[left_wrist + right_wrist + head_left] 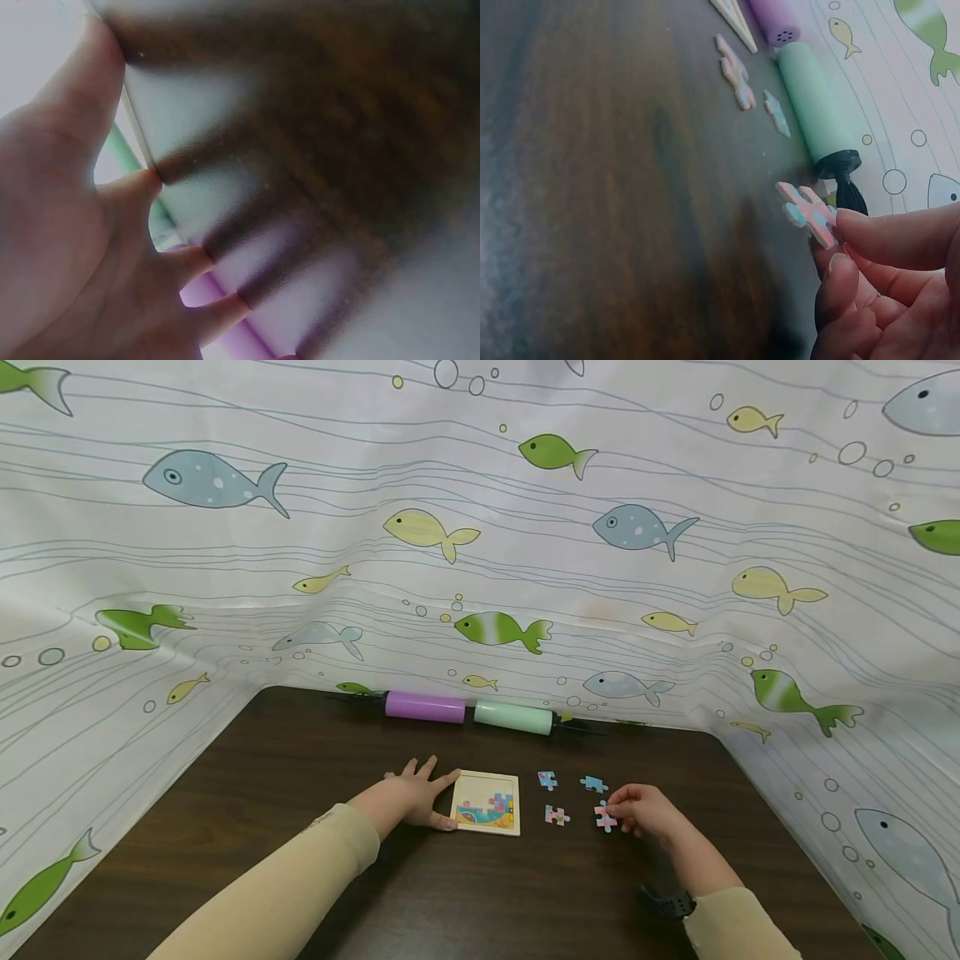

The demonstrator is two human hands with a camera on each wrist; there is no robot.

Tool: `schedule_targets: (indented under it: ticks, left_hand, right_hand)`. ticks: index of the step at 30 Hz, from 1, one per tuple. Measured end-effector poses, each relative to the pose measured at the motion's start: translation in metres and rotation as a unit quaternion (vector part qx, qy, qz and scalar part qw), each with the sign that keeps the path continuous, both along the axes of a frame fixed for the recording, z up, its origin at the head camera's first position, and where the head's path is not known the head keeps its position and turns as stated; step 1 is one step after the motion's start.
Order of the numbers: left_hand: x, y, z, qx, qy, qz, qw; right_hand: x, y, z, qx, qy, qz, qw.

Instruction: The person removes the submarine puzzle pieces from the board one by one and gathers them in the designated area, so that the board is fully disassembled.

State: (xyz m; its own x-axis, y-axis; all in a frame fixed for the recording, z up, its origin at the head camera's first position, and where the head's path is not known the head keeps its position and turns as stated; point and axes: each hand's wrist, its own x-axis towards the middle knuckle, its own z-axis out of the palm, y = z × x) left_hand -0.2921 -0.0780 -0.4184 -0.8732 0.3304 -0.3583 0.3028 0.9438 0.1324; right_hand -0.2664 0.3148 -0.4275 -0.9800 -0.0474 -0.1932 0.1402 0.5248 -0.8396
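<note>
Desk: dark wood desk (pixel 285 827), hemmed in by a fish-print curtain (pixel 600 527); purple pump (pixel 425 707) and green pump (pixel 514 717) lie along the back edge.
Left hand (pixel 417 797): fingers spread flat, touching the puzzle tray (pixel 487 802).
Right hand (pixel 643 811): pinches a pink-and-blue puzzle piece (pixel 604 817), right of the tray.
Loose pieces (pixel 556 815): between tray and right hand.
</note>
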Motion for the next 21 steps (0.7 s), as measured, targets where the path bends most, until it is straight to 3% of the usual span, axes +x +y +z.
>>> schedule_targets:
  ticks: [4,12,21]
  left_hand:
    - [0.001,0.000,0.001,-0.001,0.000,0.000,1.0000]
    - [0.003,0.000,0.003,0.003,-0.002,0.000,1.0000]
    - [0.004,-0.001,0.004,0.008,-0.002,0.001,1.0000]
  right_hand:
    - [0.002,0.000,-0.003,0.011,0.009,0.000,1.000]
    - [0.004,-0.003,-0.002,0.092,0.048,-0.025,0.994]
    - [-0.005,-0.023,0.009,0.070,0.060,0.004,0.996]
